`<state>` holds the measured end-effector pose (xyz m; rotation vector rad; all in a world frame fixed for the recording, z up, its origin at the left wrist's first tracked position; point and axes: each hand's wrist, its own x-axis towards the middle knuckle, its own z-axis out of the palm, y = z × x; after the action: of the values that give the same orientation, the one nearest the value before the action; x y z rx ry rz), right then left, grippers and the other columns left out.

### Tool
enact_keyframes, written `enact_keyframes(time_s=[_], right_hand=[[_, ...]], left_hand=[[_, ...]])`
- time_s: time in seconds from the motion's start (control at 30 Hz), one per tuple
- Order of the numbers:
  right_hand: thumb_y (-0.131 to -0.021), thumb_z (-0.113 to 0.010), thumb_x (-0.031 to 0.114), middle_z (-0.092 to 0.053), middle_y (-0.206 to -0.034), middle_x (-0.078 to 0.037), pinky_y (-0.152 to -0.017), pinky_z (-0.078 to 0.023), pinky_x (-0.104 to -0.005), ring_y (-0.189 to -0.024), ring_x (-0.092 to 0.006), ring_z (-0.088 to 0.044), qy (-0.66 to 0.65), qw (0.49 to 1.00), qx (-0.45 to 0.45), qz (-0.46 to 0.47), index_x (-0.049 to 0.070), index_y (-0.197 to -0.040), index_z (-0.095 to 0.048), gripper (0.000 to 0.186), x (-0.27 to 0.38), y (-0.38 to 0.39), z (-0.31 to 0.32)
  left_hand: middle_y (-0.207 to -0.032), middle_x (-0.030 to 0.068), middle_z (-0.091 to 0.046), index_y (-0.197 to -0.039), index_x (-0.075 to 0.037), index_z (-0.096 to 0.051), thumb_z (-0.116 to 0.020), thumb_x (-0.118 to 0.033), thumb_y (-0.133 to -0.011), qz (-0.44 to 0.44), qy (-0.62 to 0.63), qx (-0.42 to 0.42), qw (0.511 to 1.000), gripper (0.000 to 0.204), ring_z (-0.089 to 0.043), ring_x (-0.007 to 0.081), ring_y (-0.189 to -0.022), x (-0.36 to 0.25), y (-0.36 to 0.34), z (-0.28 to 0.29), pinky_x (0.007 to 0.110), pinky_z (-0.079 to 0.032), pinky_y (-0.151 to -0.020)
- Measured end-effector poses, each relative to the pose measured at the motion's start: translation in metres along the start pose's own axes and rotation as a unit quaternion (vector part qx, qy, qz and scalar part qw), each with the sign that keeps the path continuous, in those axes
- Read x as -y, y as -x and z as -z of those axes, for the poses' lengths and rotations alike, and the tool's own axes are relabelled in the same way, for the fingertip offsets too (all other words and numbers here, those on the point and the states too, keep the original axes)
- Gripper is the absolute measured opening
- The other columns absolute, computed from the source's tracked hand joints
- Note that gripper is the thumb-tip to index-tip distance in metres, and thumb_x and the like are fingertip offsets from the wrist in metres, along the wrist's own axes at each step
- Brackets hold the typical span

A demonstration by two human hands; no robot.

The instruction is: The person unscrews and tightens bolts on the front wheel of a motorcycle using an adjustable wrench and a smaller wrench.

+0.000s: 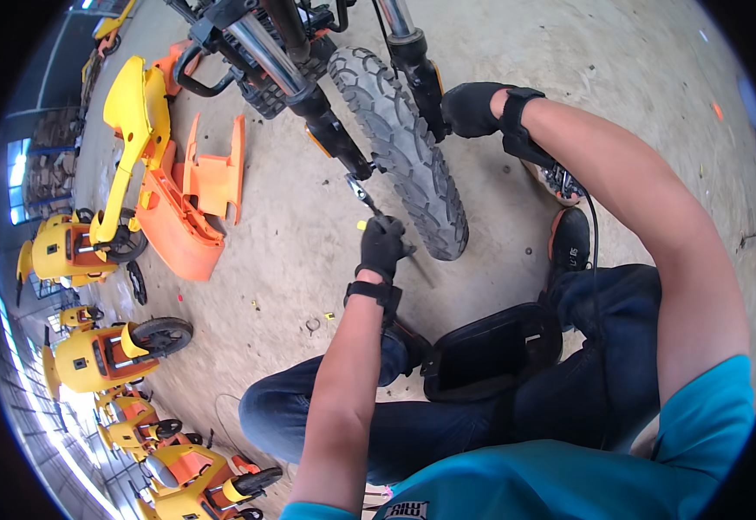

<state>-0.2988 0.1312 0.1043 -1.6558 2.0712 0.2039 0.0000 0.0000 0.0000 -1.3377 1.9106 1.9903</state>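
My left hand (pixel 382 245), in a black glove, is closed on a metal wrench (pixel 358 191) whose head is at the lower end of the left fork leg (pixel 343 147). My gloved right hand (pixel 472 110) is closed at the lower right fork leg (pixel 423 82); its fingertips and whatever they hold are hidden. Between the two legs stands a front wheel with a knobby tire (pixel 404 156). Below my right wrist are small metal parts (pixel 565 182). An empty black open case (pixel 491 347) lies between my legs.
Yellow (pixel 135 95) and orange (pixel 213 182) body panels lie at left on the concrete floor (pixel 621 78). Several yellow scooters (pixel 83 360) stand in a row along the left. Small loose bits (pixel 313 325) lie near my left knee. A dark cable (pixel 595 260) hangs past my right arm.
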Motion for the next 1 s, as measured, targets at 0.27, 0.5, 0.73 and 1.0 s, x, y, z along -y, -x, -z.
enact_keyframes(time_s=[0.27,0.5,0.73,1.0], right_hand=[[-0.074,-0.055,0.011,-0.067,-0.084,-0.019,-0.071,-0.051,-0.0418,-0.079,-0.0354,-0.064,0.002,0.999,-0.03,0.02,0.0,-0.085,-0.068,0.021,0.006,0.004,0.002],[-0.074,-0.055,0.013,-0.067,-0.086,-0.018,-0.074,-0.051,-0.0408,-0.082,-0.0352,-0.064,-0.032,0.999,-0.018,-0.021,0.0,-0.085,-0.069,0.022,0.007,0.008,0.004],[-0.074,-0.054,0.014,-0.066,-0.088,-0.019,-0.076,-0.051,-0.0411,-0.086,-0.0353,-0.064,-0.026,1.0,-0.004,-0.016,0.001,-0.087,-0.068,0.023,0.0,0.007,-0.002],[-0.076,-0.055,0.011,-0.067,-0.083,-0.019,-0.07,-0.052,-0.041,-0.08,-0.0353,-0.065,0.028,1.0,0.008,0.008,0.0,-0.082,-0.069,0.019,0.004,0.007,0.006]], left_hand=[[-0.075,0.0051,-0.057,-0.101,-0.008,-0.055,-0.06,-0.009,-0.087,-0.056,-0.333,-0.008,0.941,0.015,-0.057,0.0167,-0.056,-0.012,-0.026,0.097,0.034,-0.053,-0.049],[-0.075,0.0063,-0.055,-0.094,-0.006,-0.051,-0.059,-0.008,-0.082,0.038,-0.269,0.016,0.962,0.015,-0.057,0.019,-0.056,-0.023,-0.011,0.082,0.036,-0.054,-0.046],[-0.086,0.0062,-0.066,-0.1,-0.004,-0.059,-0.055,-0.005,-0.088,0.047,-0.087,0.102,0.99,0.013,-0.064,0.0157,-0.078,0.0,0.01,0.063,0.031,-0.052,-0.056],[-0.095,0.0102,-0.068,-0.116,-0.001,-0.057,-0.061,-0.025,-0.091,0.062,-0.108,0.168,0.978,0.034,-0.061,0.0098,-0.062,-0.107,0.072,0.077,0.022,-0.054,-0.053]])
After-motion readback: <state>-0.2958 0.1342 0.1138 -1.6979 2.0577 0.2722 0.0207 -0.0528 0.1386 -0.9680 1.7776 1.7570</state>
